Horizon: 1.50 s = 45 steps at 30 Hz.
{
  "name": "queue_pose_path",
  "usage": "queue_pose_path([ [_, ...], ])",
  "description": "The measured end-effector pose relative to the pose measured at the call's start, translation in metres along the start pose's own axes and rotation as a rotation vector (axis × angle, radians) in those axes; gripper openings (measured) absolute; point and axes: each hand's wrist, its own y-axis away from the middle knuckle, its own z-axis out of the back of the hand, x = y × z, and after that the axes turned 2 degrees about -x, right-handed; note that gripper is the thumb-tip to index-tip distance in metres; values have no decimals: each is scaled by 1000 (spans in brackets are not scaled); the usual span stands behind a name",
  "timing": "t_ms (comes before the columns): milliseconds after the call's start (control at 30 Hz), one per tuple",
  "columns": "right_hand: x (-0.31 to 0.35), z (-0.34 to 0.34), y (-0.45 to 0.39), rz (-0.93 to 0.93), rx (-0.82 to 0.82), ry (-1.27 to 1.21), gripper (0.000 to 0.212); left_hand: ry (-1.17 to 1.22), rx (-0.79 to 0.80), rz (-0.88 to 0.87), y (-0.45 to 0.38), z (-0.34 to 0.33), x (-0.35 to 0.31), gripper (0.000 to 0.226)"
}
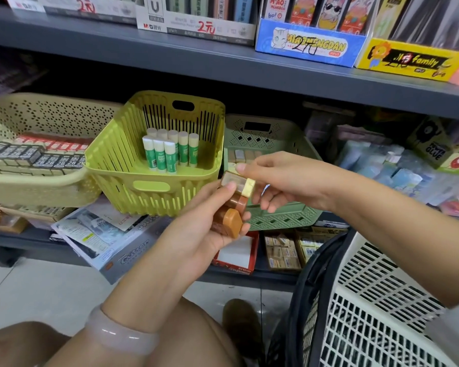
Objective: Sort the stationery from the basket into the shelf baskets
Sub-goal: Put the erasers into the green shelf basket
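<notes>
While left hand (pixel 196 229) grips brown erasers (pixel 229 207), palm hides most; right hand (pixel 273 178) fingers pinch cream eraser (pixel 249 188).

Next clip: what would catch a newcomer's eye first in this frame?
At centre, the left hand grips a stack of brown erasers, while the right hand pinches the top one. Just behind, on the shelf, a lime-green basket holds upright green-and-white glue sticks. A white mesh basket fills the lower right corner.

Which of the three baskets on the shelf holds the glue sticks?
The bright lime-green basket in the middle; glue sticks stand upright inside it, unlike in the other two.
</notes>
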Motion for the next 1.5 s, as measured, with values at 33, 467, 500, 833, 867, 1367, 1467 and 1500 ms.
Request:
queue_pose_path([
  [33, 1, -1, -1, -11, -9, -40, 28, -10, 0, -16, 0, 0, 0, 33],
  [467, -11, 23, -35, 43, -383, -314, 11, 46, -60, -23, -2, 0, 0, 27],
  [500, -18, 29, -45, 28, -502, -130, 9, 55, -71, -11, -2, -1, 0, 27],
  [833, -42, 25, -112, -235, -457, 446, 30, 57, -52, 20, 0, 2, 2, 39],
  [867, -43, 24, -114, -205, -462, 381, 29, 59, -56, 21, -1, 3, 2, 39],
  [1367, -6, 2, -6, 128, -91, 105, 32, 118, -91, 12, 0, 4, 2, 39],
  [1467, -7, -5, 10, 8, 11, 34, 36, 42, -57, -13, 1, 3, 5, 28],
  [1500, -7, -7, 11, -12, 26, -16, 35, 33, -37, -22, 2, 3, 6, 25],
])
